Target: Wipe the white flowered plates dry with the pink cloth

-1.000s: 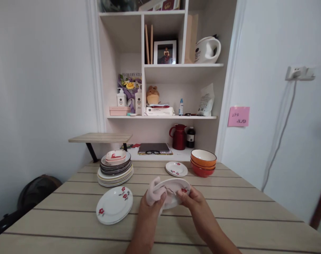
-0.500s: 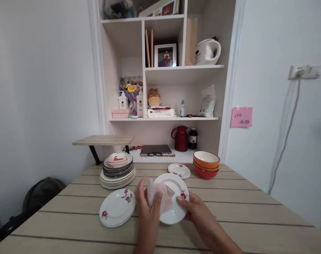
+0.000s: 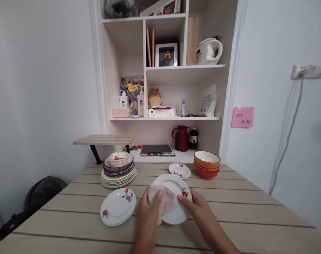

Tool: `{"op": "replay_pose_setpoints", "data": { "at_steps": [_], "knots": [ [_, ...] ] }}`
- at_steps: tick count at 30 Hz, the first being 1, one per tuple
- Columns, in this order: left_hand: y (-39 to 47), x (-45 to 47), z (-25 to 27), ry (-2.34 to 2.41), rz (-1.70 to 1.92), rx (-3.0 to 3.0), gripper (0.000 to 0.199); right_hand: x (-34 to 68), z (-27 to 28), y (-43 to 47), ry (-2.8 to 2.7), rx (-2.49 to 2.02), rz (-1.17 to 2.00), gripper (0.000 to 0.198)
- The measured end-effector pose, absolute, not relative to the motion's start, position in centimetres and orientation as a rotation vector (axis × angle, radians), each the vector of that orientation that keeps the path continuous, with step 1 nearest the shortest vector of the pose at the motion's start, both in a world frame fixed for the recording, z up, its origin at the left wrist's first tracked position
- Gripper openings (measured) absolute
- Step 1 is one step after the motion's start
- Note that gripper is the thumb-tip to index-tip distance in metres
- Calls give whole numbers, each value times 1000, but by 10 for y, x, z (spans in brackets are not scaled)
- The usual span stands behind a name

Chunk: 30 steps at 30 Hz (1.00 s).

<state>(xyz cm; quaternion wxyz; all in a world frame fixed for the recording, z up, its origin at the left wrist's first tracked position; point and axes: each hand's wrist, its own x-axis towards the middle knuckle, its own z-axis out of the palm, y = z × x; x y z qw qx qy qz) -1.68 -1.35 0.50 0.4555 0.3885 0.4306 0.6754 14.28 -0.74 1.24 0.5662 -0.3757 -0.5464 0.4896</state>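
My right hand (image 3: 196, 203) grips the right rim of a white plate (image 3: 176, 183) with red flowers, thumb on its face, and holds it tilted above the table. A pale pink cloth (image 3: 166, 204) is bunched in my left hand (image 3: 150, 208), which presses it against the left part of the plate. Left of my hands lie white flowered plates (image 3: 116, 208), stacked together. Beyond the held plate rest smaller flowered plates (image 3: 179, 170). The fingers behind the plate and cloth are hidden.
A tall stack of plates (image 3: 118, 180), topped by small dishes (image 3: 118, 158), stands at the left back. Orange and red bowls (image 3: 206, 165) are nested at the right. Behind the slatted table (image 3: 242, 218) are a red jug (image 3: 181, 138), a dark bottle (image 3: 193, 138) and shelves.
My left hand has shifted slightly with the cloth, its fingers curling closer around it. The plate stays in my right hand, at nearly the same place. The camera view has moved a little.
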Motion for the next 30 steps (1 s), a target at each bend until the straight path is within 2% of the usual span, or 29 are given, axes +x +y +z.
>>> {"op": "replay_pose_setpoints", "data": {
  "at_steps": [6, 11, 15, 18, 23, 26, 30],
  "knots": [
    [-9, -20, -2, 1028, 1603, 883, 55, 143, 11, -7, -1330, -888, 1171, 40],
    [-15, -18, 5, 1004, 1647, 922, 49, 142, 14, -10, -1428, -910, 1030, 42],
    [-19, -16, 10, 1083, 1805, 1074, 38, 142, 19, -13, -1571, -948, 614, 31],
    [-21, -15, 7, 1197, 1884, 1466, 22, 142, 18, -14, -1607, -929, 250, 28],
    [-24, -16, 2, 1212, 1863, 2283, 37, 142, 11, -15, -1796, -836, -34, 33],
    [-26, -17, 3, 1236, 1844, 2423, 36, 144, 11, -17, -1847, -841, -100, 30],
    [-27, -16, 5, 1257, 1884, 2354, 36, 148, 16, -19, -1890, -881, -19, 28]
  ]
}}
